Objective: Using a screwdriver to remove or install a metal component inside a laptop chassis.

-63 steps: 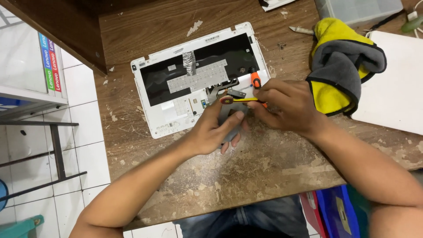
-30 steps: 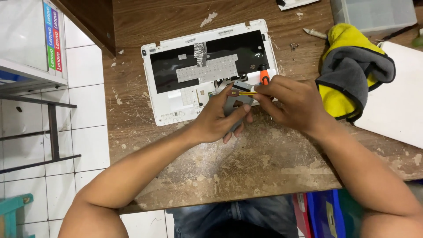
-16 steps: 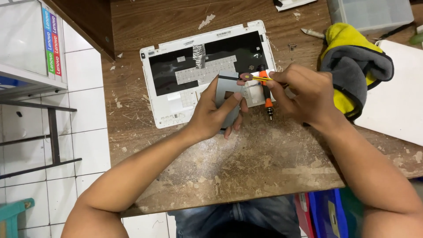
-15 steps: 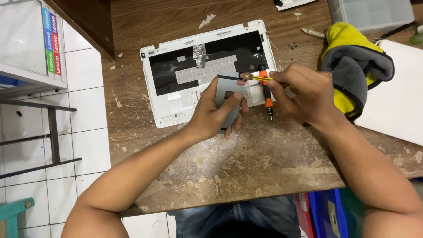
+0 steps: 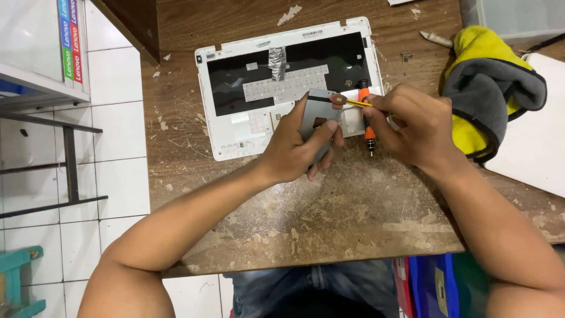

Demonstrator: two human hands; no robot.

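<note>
My arms are bare to the elbow, no sleeves, rings or watch; I wear faded blue jeans (image 5: 306,288).

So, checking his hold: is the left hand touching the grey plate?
Touching. The head view shows the left hand with thumb and fingers wrapped around the grey plate.

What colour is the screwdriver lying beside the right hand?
Orange with black, seen in the head view: screwdriver.

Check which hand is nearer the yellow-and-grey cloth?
Right. The right hand is just beside the yellow-and-grey cloth; the left hand is farther off, across the right hand, holding a grey plate.
</note>
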